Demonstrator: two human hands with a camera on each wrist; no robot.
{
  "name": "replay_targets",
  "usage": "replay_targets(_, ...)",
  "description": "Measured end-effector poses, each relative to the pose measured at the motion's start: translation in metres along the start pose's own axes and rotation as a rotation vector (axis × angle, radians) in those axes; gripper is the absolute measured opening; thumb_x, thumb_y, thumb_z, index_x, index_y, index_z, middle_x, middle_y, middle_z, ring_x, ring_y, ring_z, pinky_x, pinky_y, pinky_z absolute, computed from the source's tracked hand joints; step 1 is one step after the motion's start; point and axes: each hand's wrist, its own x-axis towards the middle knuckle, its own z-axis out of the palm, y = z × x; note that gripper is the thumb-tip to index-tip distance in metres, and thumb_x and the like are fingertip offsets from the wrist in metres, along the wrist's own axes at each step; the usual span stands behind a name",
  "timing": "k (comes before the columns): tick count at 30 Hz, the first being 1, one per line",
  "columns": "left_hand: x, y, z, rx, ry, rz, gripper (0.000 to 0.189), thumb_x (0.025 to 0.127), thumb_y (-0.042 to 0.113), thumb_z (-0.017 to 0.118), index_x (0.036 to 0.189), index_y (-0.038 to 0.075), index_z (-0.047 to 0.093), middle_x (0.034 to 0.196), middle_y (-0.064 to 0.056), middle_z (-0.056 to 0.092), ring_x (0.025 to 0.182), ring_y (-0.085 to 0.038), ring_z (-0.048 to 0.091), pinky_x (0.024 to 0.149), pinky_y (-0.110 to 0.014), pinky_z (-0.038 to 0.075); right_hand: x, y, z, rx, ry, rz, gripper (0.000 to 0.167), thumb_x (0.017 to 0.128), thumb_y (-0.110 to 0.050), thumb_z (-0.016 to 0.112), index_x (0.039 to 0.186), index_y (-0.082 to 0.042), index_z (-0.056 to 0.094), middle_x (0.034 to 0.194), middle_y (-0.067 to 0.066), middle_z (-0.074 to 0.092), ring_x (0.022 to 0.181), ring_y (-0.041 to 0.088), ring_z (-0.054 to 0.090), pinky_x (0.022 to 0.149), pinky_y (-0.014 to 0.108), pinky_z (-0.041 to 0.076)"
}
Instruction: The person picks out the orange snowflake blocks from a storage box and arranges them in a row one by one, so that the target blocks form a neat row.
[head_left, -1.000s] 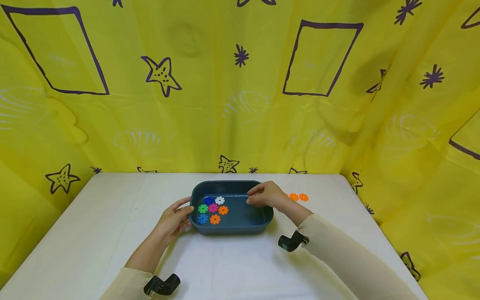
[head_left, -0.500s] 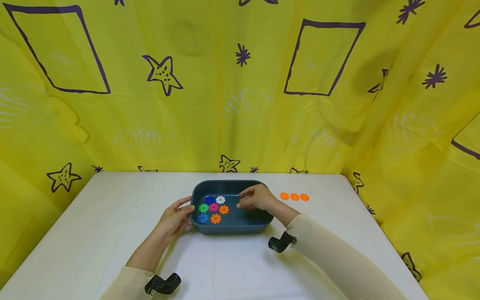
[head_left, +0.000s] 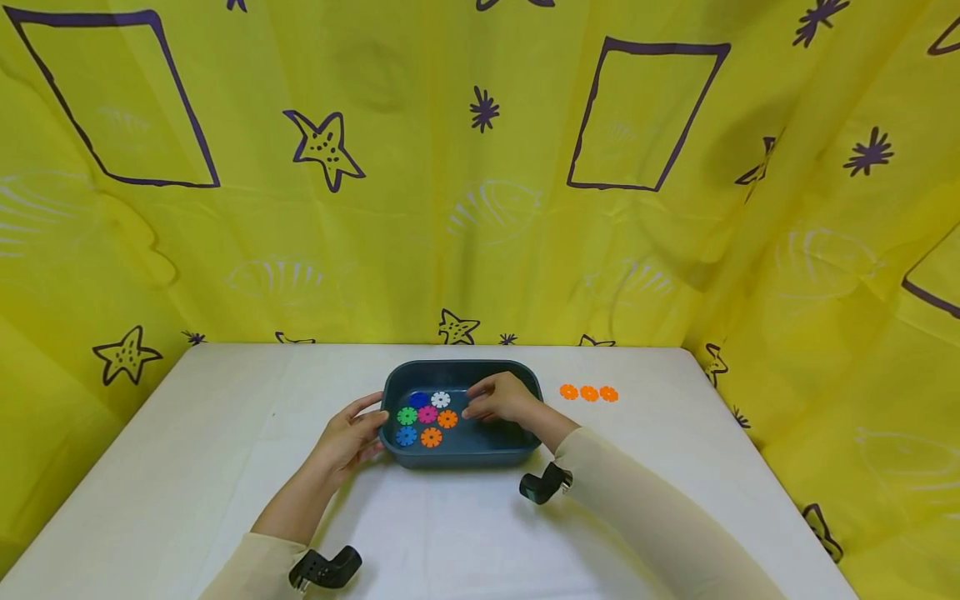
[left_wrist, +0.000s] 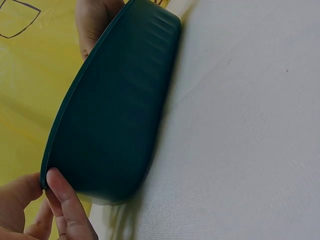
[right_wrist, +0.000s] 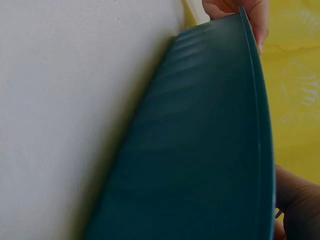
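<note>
My left hand (head_left: 348, 437) grips the left end of a dark teal tray (head_left: 465, 457), thumb on the rim and fingers along the outer wall. Inside the tray's left half lie notched, snowflake-shaped plastic discs: dark blue (head_left: 418, 400), white (head_left: 441, 400), green (head_left: 407, 416), pink (head_left: 427, 414), light blue (head_left: 406, 436), and two orange, one (head_left: 447, 419) above the other (head_left: 431, 437). Over the tray's inside, just right of the upper orange disc, is my right hand (head_left: 504, 398), fingers bent and pointing left. I cannot tell whether it pinches anything. Both wrist views mainly show the tray's outer wall (left_wrist: 115, 110).
Three orange discs (head_left: 589, 393) lie in a row on the white-covered table (head_left: 675, 467), right of the tray. A yellow patterned curtain (head_left: 420, 250) hangs behind the table and along its sides.
My right hand has moved left inside the tray, from near its right end toward the discs. The row of orange discs on the table is fully visible now. My left hand stays put.
</note>
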Motion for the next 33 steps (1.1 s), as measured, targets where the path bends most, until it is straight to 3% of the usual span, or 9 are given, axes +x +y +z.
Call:
replay_targets(13, 0.001, -0.001, 0.0, -0.009, 0.002, -0.002, 0.049, 0.098, 0.014, 0.06, 0.145, 0.01, 0.045, 0.099, -0.001, 0.064, 0.075, -0.009, 0.062, 0.063, -0.02, 0.054, 0.008, -0.001, 0.01, 0.028, -0.012, 0.023, 0.035, 0.081, -0.007, 0.08, 0.113, 0.003, 0.07, 0.094, 0.013, 0.074, 0.08, 0.02, 0.073, 0.074, 0.033, 0.06)
replay_targets(33, -0.003, 0.0, 0.001, -0.035, -0.024, 0.021, 0.053, 0.097, 0.012, 0.06, 0.147, 0.006, 0.041, 0.095, 0.002, 0.064, 0.076, -0.006, 0.063, 0.062, -0.019, 0.053, 0.013, -0.002, 0.019, -0.045, 0.001, 0.017, 0.031, 0.079, -0.007, 0.082, 0.107, 0.0, 0.074, 0.093, 0.01, 0.073, 0.07, 0.014, 0.067, 0.07, 0.03, 0.06)
